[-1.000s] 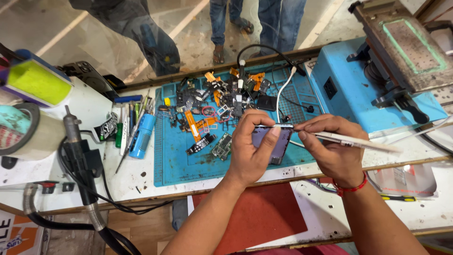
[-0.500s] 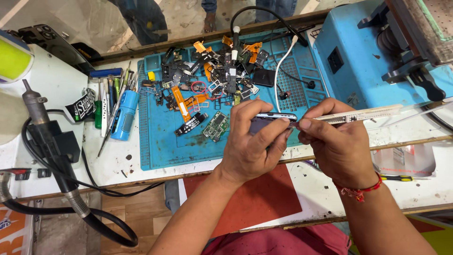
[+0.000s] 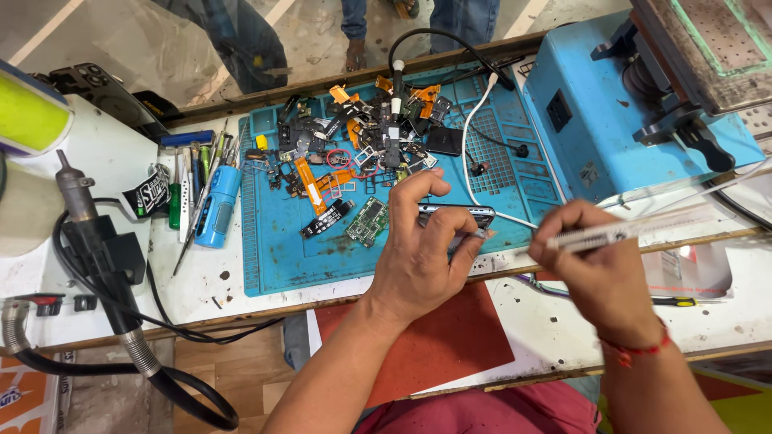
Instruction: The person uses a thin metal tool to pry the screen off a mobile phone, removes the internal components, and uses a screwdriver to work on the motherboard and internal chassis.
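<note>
Head view. A dark smartphone (image 3: pixel 455 214) is held on edge above the front part of the blue work mat (image 3: pixel 281 257), its thin side turned up toward the camera. The left hand (image 3: pixel 418 257) is clenched around the smartphone, thumb and fingers curled over its upper edge. A white charging cable (image 3: pixel 470 153) runs from the phone's right end back across the mat.

The right hand (image 3: pixel 599 269) grasps a slim white pen-like tool (image 3: pixel 599 235), held nearly level, its tip pointing left toward the phone's right end, near it but apart. A red thread bracelet (image 3: pixel 639 351) circles the right wrist.

Just beyond the phone lies a small green circuit board (image 3: pixel 368 220), and behind it a heap of phone parts (image 3: pixel 354 137): orange flex cables, black brackets and small modules. Left of the mat, on the white table (image 3: pixel 201 281), stand a blue cylindrical tool (image 3: pixel 217 207) and a row of screwdrivers (image 3: pixel 186 189). Further left, a hot-air wand (image 3: pixel 88 233) with a black hose rests in its holder. At upper right stands a blue machine (image 3: pixel 595 120) with a metal plate on top. A red pad (image 3: pixel 426 345) lies at the near table edge, under the left forearm. Beyond the table, the legs of other people (image 3: pixel 241 44) are visible.
</note>
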